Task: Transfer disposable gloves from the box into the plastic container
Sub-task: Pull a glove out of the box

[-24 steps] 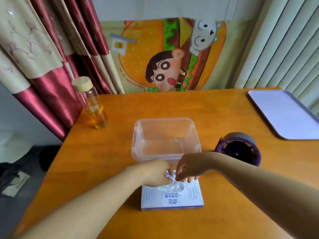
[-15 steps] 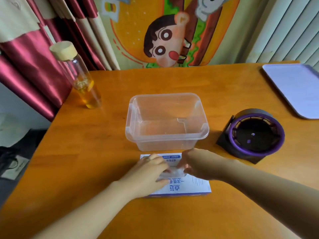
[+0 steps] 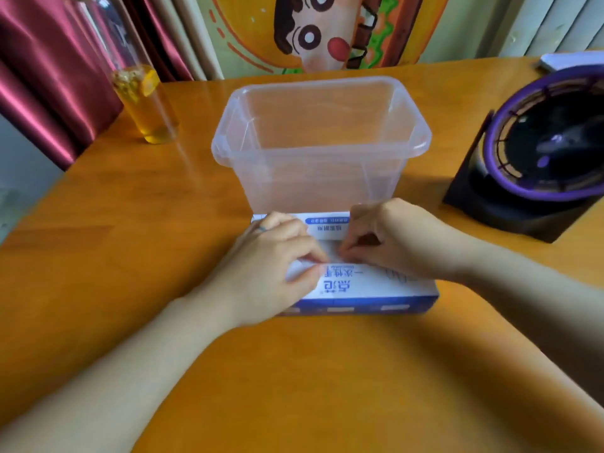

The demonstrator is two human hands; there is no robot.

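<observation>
Left grip point(image 3: 271, 273) and right grip point(image 3: 397, 240) both pinch a glove point(image 3: 304, 268) at the box point(image 3: 366, 289); the container point(image 3: 322, 148) looks empty, so no transfer is done yet.

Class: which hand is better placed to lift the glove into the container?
Probably the right hand: it pinches the glove and lies closer to the container; the left hand overlaps the box, steadying it.

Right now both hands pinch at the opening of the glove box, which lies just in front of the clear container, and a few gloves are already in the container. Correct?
Not the last part. The head view shows the clear container with nothing in it. The rest stands: the left hand and right hand pinch a glove at the opening of the glove box, just in front of it.
</observation>
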